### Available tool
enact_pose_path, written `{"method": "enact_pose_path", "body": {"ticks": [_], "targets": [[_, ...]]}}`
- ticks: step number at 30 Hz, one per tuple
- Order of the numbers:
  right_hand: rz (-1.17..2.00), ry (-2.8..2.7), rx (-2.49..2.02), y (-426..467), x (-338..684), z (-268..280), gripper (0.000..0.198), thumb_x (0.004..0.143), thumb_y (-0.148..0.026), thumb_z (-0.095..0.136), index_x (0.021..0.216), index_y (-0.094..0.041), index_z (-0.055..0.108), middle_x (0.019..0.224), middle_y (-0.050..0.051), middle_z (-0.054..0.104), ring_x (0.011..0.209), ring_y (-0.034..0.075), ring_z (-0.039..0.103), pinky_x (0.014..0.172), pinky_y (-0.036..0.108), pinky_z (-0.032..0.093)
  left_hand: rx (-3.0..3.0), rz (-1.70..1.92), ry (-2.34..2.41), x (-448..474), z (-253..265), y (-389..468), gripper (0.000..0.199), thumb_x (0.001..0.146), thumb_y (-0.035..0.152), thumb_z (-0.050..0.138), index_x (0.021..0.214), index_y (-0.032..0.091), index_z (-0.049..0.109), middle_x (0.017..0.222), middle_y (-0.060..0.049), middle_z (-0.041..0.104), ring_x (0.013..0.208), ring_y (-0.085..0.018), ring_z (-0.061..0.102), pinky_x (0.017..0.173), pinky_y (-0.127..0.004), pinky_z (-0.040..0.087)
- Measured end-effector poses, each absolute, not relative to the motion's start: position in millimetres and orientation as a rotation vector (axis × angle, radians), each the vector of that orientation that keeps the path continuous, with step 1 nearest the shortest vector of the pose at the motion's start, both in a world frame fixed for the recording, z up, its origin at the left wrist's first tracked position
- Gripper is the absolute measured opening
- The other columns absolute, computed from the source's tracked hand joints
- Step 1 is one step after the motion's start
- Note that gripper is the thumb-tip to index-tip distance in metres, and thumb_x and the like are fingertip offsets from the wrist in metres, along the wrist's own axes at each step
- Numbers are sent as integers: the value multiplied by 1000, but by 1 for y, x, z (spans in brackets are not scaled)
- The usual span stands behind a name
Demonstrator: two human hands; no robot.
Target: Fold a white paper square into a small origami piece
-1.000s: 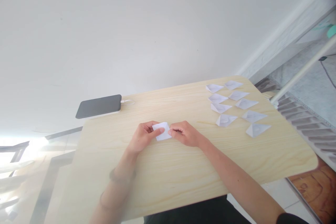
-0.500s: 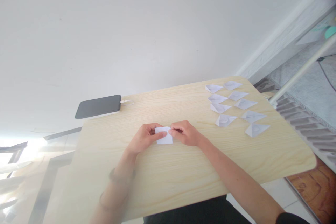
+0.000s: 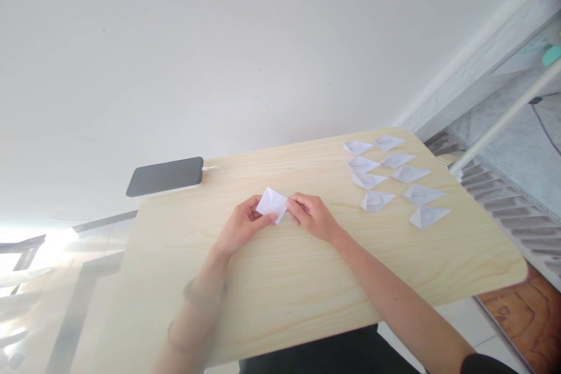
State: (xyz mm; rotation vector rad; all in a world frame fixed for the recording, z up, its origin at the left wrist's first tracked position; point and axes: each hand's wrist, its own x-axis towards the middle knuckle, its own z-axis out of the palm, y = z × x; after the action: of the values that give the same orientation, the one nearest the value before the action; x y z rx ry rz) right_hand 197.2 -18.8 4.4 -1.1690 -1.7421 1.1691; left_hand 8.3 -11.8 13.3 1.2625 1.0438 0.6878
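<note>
A small folded square of white paper (image 3: 270,203) is held above the middle of the table, turned so that its corners point up, down and to the sides. My left hand (image 3: 243,223) grips its left and lower part, thumb on the front face and the other fingers behind. At the right corner, my right hand (image 3: 310,214) pinches the paper between thumb and forefinger. To the right lie several folded white paper pieces (image 3: 377,201), kite-like with pointed ends, set out in two rough columns.
A pale wooden table (image 3: 272,298) stands against a white wall (image 3: 263,58). At its back left lies a dark phone-shaped device (image 3: 166,176) with a short white cable (image 3: 214,168) plugged in. A slanting white pole (image 3: 504,117) rises beyond the right edge.
The folded paper has been turned from lying square to standing on a corner, and raised slightly. My right hand has shifted to its right corner. The pieces on the right are unmoved.
</note>
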Motion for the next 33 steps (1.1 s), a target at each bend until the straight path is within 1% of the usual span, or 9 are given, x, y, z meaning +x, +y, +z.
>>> {"method": "enact_pose_path", "body": {"ticks": [4, 10, 14, 18, 22, 25, 27, 30, 33], "targets": [[1167, -1788, -1154, -20, 196, 2, 29, 87, -33, 39, 64, -17, 45, 56, -4, 42, 50, 7, 38, 50, 20, 30, 1297, 672, 1106, 8, 10, -13, 29, 72, 32, 67, 91, 14, 57, 76, -4, 67, 72, -17, 62, 67, -26, 46], [1065, -1877, -1120, -17, 197, 4, 31, 86, -28, 41, 57, -17, 37, 54, -6, 33, 50, 6, 31, 49, 21, 25, 1281, 652, 1032, 7, 10, -14, 28, 73, 29, 66, 93, 14, 55, 71, -3, 66, 64, -14, 60, 63, -25, 47], [1066, -1876, -1114, -16, 197, 4, 30, 87, -28, 39, 60, -17, 40, 55, -5, 36, 50, 7, 34, 50, 21, 27, 1253, 725, 1057, 10, 11, -13, 30, 72, 28, 67, 95, 15, 54, 69, -2, 66, 60, -13, 59, 60, -24, 47], [1028, -1825, -1161, -17, 195, 0, 26, 88, -30, 39, 67, -17, 48, 60, -3, 46, 54, 8, 42, 52, 21, 33, 1214, 915, 1118, 10, 6, -13, 21, 75, 28, 64, 89, 15, 55, 74, -2, 66, 66, -12, 61, 67, -25, 48], [849, -1783, -1181, -17, 193, -2, 13, 84, -27, 48, 89, -18, 54, 76, 1, 56, 69, 11, 51, 62, 23, 39, 1324, 995, 1170, 11, 0, -15, 14, 77, 27, 62, 84, 15, 59, 72, -1, 64, 69, -12, 59, 69, -23, 46], [789, -1757, -1146, -15, 195, -3, 21, 83, -24, 51, 103, -20, 53, 82, 2, 58, 72, 12, 53, 64, 24, 43, 1445, 1002, 1227, 12, -2, -17, 14, 78, 28, 60, 86, 16, 62, 81, -3, 66, 75, -14, 60, 71, -25, 47], [733, -1764, -1108, -14, 198, -4, 18, 83, -22, 51, 101, -21, 55, 84, 2, 58, 73, 12, 54, 65, 24, 44, 1581, 1024, 1299, 11, -2, -18, 14, 79, 27, 59, 87, 17, 63, 86, -4, 66, 80, -16, 61, 75, -27, 47], [655, -1818, -1048, -14, 201, -6, 13, 84, -17, 48, 91, -21, 58, 90, 4, 58, 82, 13, 55, 70, 25, 45, 1843, 1092, 1359, 8, 0, -18, 12, 81, 24, 56, 85, 20, 66, 89, -4, 66, 85, -16, 60, 79, -28, 46], [644, -1894, -1066, -14, 202, -7, 20, 83, -10, 44, 90, -21, 58, 96, 5, 58, 91, 15, 55, 79, 28, 45, 2028, 1087, 1331, 4, 1, -18, 15, 83, 20, 51, 86, 22, 66, 94, -4, 65, 88, -16, 59, 80, -28, 46]]}}
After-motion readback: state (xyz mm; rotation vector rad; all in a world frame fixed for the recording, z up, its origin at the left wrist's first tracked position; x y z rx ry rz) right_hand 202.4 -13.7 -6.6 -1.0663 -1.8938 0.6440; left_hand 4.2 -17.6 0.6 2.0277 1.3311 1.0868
